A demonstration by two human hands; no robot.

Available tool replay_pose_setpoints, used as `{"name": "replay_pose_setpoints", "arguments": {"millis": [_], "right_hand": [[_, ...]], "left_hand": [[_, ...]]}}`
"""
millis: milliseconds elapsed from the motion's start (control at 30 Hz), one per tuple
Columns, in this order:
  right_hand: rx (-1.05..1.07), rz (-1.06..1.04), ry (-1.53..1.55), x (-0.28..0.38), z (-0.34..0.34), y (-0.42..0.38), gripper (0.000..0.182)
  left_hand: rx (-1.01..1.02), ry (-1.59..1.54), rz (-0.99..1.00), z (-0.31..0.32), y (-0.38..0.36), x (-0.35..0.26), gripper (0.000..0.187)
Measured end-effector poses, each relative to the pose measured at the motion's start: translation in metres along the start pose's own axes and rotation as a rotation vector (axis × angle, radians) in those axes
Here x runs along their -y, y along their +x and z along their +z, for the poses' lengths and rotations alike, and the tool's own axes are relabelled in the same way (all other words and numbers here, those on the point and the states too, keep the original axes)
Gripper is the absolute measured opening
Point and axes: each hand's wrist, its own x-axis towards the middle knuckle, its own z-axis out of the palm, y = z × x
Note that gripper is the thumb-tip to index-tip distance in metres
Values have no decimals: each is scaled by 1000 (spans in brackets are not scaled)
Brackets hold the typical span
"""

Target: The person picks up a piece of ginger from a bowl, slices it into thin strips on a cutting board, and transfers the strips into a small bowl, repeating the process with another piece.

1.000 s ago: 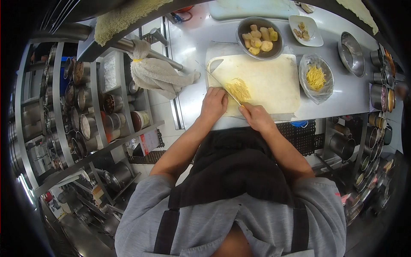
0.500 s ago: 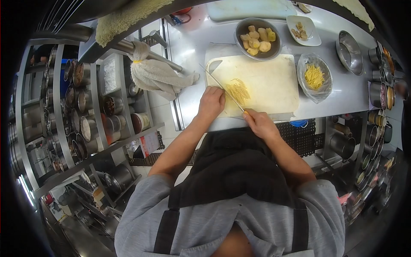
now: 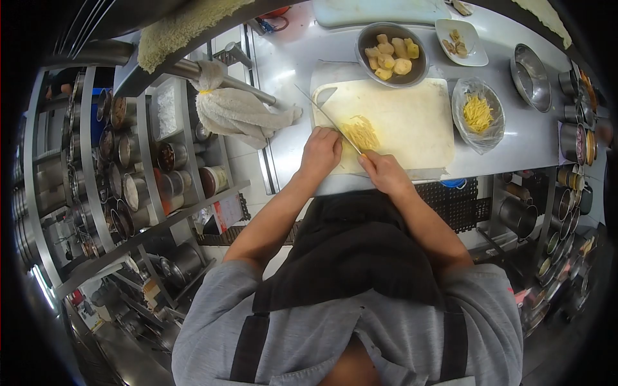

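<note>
My right hand (image 3: 385, 172) is closed on the handle of a long kitchen knife (image 3: 335, 123), whose blade slants away to the left over the white cutting board (image 3: 412, 128). Tight against the blade's left side, my left hand (image 3: 322, 153) has its fingers curled down on the board. Whatever lies under those fingers is hidden. On the blade's other side is a small heap of thin yellow strips (image 3: 362, 132). Past the board's far edge, a metal bowl (image 3: 412, 80) holds several peeled yellow chunks (image 3: 386, 61). More cut strips (image 3: 477, 114) fill part of a plastic-lined bowl (image 3: 465, 138) at right.
A white square dish (image 3: 475, 56) with small tan pieces stands at the back, near a steel bowl (image 3: 531, 80). A pale board (image 3: 380, 11) lies at the far edge. Towels (image 3: 241, 116) hang from a bar at left. Shelves of pots (image 3: 129, 151) flank the counter.
The knife and my right hand have slid forward, away from my body and slightly left. My left hand stays curled beside the blade. The whole view has shifted slightly.
</note>
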Motion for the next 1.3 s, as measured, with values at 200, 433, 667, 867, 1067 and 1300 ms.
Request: {"name": "replay_pose_setpoints", "arguments": {"millis": [200,433,667,867,1067,1300], "right_hand": [[9,24,11,7,-7,-1,31],[47,41,19,11,-15,-4,31],[41,57,42,10,-14,-9,31],[35,35,8,13,-11,0,31],[55,74,45,8,-10,5,34],[91,141,86,19,-15,5,35]], "left_hand": [[-26,-29,-17,-6,-3,-11,9],[-25,-20,35,1,-4,-3,9],[-55,-46,49,5,-4,-1,9],[-51,-53,71,2,-3,-4,8],[-69,-53,79,5,-5,-2,8],[-76,-46,74,5,-6,-2,9]]}}
